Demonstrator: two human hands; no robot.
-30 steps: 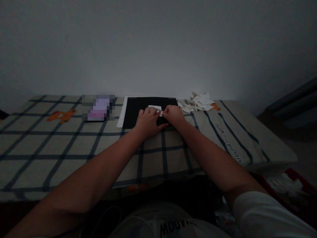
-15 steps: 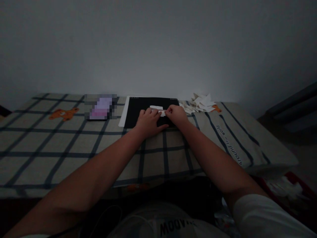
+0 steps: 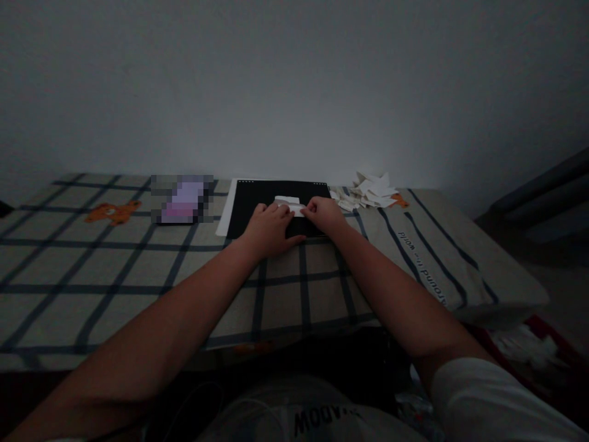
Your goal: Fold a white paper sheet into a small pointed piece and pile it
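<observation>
- Wall (image 3: 294, 92): matte, pale grey in dim light, standing behind the far edge of the desk.
- Desk (image 3: 515, 288): wearing a woven-looking beige cloth (image 3: 133, 264) with dark blue bands crossing; the cloth is hanging over the near edge and showing orange figures (image 3: 115, 213) toward the far left corner.
- Red container (image 3: 559, 337): sitting below the desk's near right corner, holding whitish, crumpled-looking material.
- Black sheet (image 3: 248, 202): flat, rectangular, small slots lining its far side; lying near the middle of the desk's far edge and covering most of a white sheet (image 3: 225, 215), which is showing along its left side.
- Paper heap (image 3: 375, 189): pointed, folded white pieces, piling loosely by the far edge, right of the black sheet.
- Phone (image 3: 184, 202): slab-shaped, lying near the far edge, left of both sheets; its lavender-and-pink face is blurred.
- Left hand (image 3: 271, 228): spreading, thumb apart, fingertips resting on the paper's left part.
- Right hand (image 3: 324, 215): curling, thumb and forefinger meeting at the paper's right end; cannot tell whether pinching or pressing.
- White paper (image 3: 288, 200): lying on the black sheet between the hands; long axis running left-right, roughly parallel to the desk's near edge; looking smooth, folded, with a greyish shaded band; partly hidden by fingers.
</observation>
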